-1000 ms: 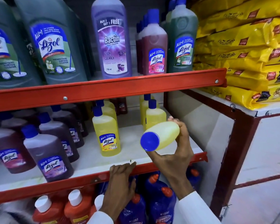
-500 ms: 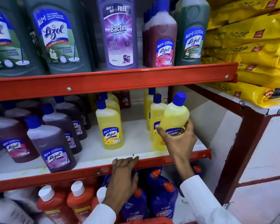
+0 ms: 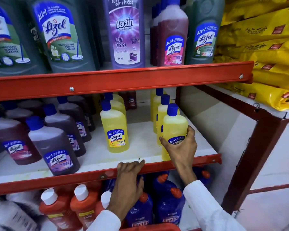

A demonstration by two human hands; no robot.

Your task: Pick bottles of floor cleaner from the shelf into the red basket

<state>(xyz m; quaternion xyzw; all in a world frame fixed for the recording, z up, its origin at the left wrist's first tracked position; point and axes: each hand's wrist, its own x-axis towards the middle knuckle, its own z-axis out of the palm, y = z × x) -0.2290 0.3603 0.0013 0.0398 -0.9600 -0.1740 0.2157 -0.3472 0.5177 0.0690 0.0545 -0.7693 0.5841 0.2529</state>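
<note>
Yellow bottle (image 3: 174, 129), blue cap; red shelf rail (image 3: 117, 80); white sleeve (image 3: 210, 205); purple Bactin bottle (image 3: 125, 34); yellow sacks (image 3: 264, 37).

Light falls bright and even from above and in front of me, glaring softly off the yellow bags (image 3: 264, 30) and the red shelf rail (image 3: 123, 80). Deep shade sits behind the rows of bottles under the rail. The wide lens bows the edges, and the lower left corner smears into blur.

Right hand (image 3: 179, 147) curled in a grip; left hand (image 3: 129, 179) flat, fingers extended.
</note>
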